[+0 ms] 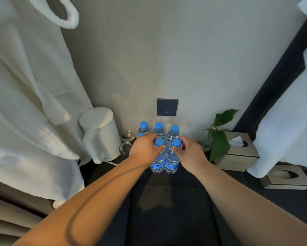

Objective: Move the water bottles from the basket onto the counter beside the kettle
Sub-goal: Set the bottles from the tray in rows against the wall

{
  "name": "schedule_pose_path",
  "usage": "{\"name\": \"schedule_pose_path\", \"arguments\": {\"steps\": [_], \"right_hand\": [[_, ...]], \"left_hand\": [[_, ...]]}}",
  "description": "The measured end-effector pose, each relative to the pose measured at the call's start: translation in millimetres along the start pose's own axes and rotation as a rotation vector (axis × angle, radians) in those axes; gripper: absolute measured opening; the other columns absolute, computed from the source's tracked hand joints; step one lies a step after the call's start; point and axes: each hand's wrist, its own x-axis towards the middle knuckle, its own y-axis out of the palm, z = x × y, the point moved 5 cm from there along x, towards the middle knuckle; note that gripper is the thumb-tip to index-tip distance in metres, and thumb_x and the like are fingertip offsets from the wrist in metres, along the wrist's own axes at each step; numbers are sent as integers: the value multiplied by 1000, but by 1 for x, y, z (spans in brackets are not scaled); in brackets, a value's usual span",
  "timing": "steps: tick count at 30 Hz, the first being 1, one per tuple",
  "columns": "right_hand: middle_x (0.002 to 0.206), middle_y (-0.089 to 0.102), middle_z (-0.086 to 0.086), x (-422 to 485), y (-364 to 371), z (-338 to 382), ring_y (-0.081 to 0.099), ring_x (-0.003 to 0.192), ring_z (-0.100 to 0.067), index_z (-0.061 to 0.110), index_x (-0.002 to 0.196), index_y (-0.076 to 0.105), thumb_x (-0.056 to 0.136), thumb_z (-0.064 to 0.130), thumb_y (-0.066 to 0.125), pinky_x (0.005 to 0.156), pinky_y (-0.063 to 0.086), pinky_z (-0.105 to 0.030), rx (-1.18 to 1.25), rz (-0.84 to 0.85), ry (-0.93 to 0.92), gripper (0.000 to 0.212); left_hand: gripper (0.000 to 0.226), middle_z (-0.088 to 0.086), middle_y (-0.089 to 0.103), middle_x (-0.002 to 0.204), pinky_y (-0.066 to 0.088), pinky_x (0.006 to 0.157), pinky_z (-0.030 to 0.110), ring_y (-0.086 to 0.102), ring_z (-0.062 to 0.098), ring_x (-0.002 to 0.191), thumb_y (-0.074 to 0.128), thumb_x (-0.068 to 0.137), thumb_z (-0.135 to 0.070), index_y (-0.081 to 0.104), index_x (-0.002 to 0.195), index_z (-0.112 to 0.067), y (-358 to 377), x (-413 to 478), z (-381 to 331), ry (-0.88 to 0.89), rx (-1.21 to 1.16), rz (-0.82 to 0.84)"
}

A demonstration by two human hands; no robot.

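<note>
Six blue-capped clear plastic water bottles (159,130) are noted on the dark bench (100,171), 3 o'clock of the white kettle (103,134); front two gripped at the necks by left hand (144,148) and right hand (190,153), release judged outstanding, basket unseen.

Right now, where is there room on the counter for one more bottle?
A strip of bare counter lies just in front of the two front bottles. It is crowded between the kettle and the bottles, where two glasses stand, and along the wall, with the back bottles and the plant.
</note>
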Motion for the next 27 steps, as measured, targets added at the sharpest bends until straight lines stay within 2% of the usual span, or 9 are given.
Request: {"name": "schedule_pose_path", "arguments": {"steps": [7, 12, 15, 18, 21, 24, 27], "right_hand": [[85, 57, 20, 6, 3, -2, 55, 77, 3, 34, 105, 56, 95, 31, 69, 62, 35, -12, 9, -3, 7, 16], [94, 61, 15, 11, 3, -1, 58, 84, -3, 28, 113, 61, 93, 34, 71, 74, 45, -22, -7, 41, -5, 23], [98, 63, 13, 14, 0, 0, 59, 89, -4, 30, 111, 62, 91, 36, 73, 79, 49, -26, -13, 21, -12, 24], [98, 62, 16, 21, -2, 4, 58, 90, -1, 30, 108, 63, 91, 41, 73, 78, 45, -22, -17, -32, -31, 23], [93, 66, 15, 31, -3, 11, 61, 86, -1, 28, 103, 68, 93, 40, 72, 77, 49, -22, 9, -51, -61, 17], [82, 68, 17, 44, -5, 21, 62, 77, 3, 30, 94, 70, 93, 38, 70, 69, 47, -20, 33, -63, -64, 8], [79, 69, 17, 54, -4, 31, 63, 74, 1, 29, 91, 70, 93, 35, 69, 67, 51, -22, 28, -68, -78, 7]], "left_hand": [[23, -7, 66, 84, 49, 69, 30, 61, 13, 78, 78, 84, -40, 64, 95, -25, 9, 6, 2, -52, 1, 9], [22, -8, 68, 89, 51, 72, 32, 63, 14, 82, 74, 85, -42, 64, 99, -28, 8, 11, 5, -51, 56, 27], [26, -7, 70, 93, 55, 76, 35, 66, 16, 85, 73, 85, -44, 65, 103, -27, 3, 15, 2, -34, 62, -8], [32, -3, 73, 103, 57, 84, 39, 68, 19, 94, 72, 87, -44, 67, 110, -22, -2, 20, -1, -15, 67, -17], [32, -2, 73, 105, 57, 87, 41, 68, 20, 96, 71, 89, -41, 68, 112, -19, -10, 30, -1, -12, 36, 3], [30, -4, 74, 104, 57, 88, 37, 69, 17, 95, 73, 90, -36, 70, 114, -18, -21, 41, -1, -19, -13, -19], [33, -5, 73, 106, 57, 86, 31, 70, 13, 91, 75, 89, -35, 71, 118, -19, -33, 49, 3, -17, -73, -41]]}}
